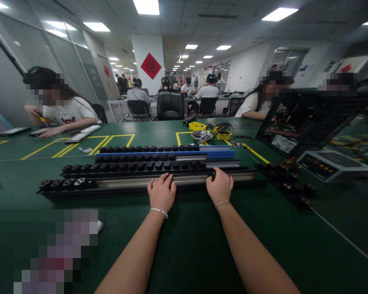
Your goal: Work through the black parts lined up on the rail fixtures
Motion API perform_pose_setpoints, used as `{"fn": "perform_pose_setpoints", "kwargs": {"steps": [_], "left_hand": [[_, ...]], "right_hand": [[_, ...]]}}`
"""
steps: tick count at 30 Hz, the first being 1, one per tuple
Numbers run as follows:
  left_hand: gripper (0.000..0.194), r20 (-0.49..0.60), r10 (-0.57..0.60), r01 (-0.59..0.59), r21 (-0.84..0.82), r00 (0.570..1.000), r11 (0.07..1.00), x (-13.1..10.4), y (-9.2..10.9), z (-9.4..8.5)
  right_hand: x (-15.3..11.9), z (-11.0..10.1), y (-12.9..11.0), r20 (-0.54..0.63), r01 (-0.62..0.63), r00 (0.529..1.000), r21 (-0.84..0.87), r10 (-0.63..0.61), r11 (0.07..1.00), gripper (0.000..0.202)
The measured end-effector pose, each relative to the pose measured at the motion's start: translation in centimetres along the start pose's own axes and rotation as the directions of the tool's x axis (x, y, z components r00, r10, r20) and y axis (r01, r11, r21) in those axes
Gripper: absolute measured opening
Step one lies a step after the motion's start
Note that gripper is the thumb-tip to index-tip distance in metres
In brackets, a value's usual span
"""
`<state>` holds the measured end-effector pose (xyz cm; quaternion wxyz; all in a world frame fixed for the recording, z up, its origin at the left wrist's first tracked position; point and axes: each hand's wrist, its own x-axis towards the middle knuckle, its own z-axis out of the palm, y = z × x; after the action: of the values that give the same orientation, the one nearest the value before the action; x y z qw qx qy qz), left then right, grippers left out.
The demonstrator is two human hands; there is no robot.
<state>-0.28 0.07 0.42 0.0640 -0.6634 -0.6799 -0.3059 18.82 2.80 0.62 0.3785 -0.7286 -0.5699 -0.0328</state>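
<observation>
A long black-and-silver rail (pixel 190 179) lies across the bench in front of me, with several black round-topped modules (pixel 68 183) in its left end. My left hand (pixel 162 194) rests on the rail's near edge, fingers bent over it and thumb towards the right. Further right along the same rail, my right hand (pixel 220 187) is closed around a small black module (pixel 214 175), mostly hidden by the fingers. Behind lie more rails: a black one (pixel 223 165) and a blue one (pixel 222 154), with rows of similar black modules along them.
At right are loose black modules (pixel 290 183), a metal box like a power supply (pixel 334 165) and an open computer case (pixel 297 122). A steel bowl (pixel 201 136) and yellow trays (pixel 197 126) stand behind the rails. People sit across the bench at left and right.
</observation>
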Motion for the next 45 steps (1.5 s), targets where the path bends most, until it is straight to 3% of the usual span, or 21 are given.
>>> {"fn": "perform_pose_setpoints", "kwargs": {"steps": [22, 31, 45], "left_hand": [[0.035, 0.006, -0.001, 0.001, -0.004, 1.000, 1.000, 0.0, -0.1, 0.1], [0.035, 0.007, 0.003, -0.003, 0.005, 1.000, 1.000, 0.0, -0.1, 0.1], [0.035, 0.005, 0.006, -0.006, 0.014, 1.000, 1.000, 0.0, -0.2, 0.3]], "right_hand": [[0.2, -0.1, 0.2, -0.003, -0.019, 1.000, -0.014, 0.019, 1.000, 0.042], [0.7, -0.2, 1.4, -0.019, 0.006, 1.000, -0.059, -0.007, 0.998, 0.041], [0.9, -0.8, 1.9, 0.045, 0.019, 0.999, -0.117, -0.013, 0.993, 0.040]]}}
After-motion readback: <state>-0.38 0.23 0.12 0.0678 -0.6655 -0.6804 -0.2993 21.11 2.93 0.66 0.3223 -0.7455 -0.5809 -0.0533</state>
